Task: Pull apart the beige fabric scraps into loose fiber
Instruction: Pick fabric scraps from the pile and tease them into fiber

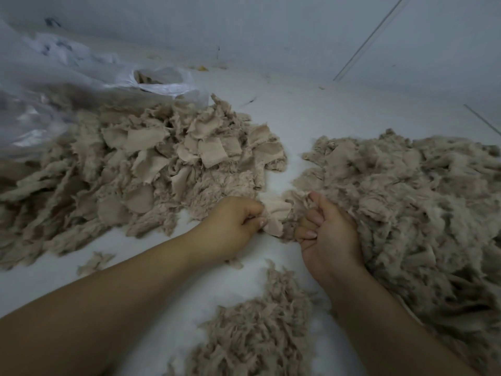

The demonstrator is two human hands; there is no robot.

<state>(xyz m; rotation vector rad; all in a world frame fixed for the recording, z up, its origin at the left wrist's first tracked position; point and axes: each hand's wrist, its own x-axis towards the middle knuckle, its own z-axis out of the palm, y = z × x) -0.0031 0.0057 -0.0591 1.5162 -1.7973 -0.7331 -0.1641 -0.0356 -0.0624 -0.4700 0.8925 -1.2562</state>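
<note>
Beige fabric scrap (275,217) pinched between both hands, low over white floor (282,123), in the gap between two heaps. Left hand (233,226) curled, fingertips and thumb nipping the scrap's left edge, knuckles up. Right hand (329,232) palm-up, fingers (309,229) folded in toward the palm, thumb pressing the scrap's frayed right end, back of the hand resting against the fiber. Heap of uncut beige scraps (168,153) to the left, flat squares and ragged pieces mixed, reaching almost to the left hand. Big mound of loose fiber (412,199) to the right, touching the right hand and wrist. Smaller tuft pile (257,329) near the forearms, between them. Clear plastic bag (54,85) at far left, behind the scrap heap, mouth open, a few scraps inside.
</note>
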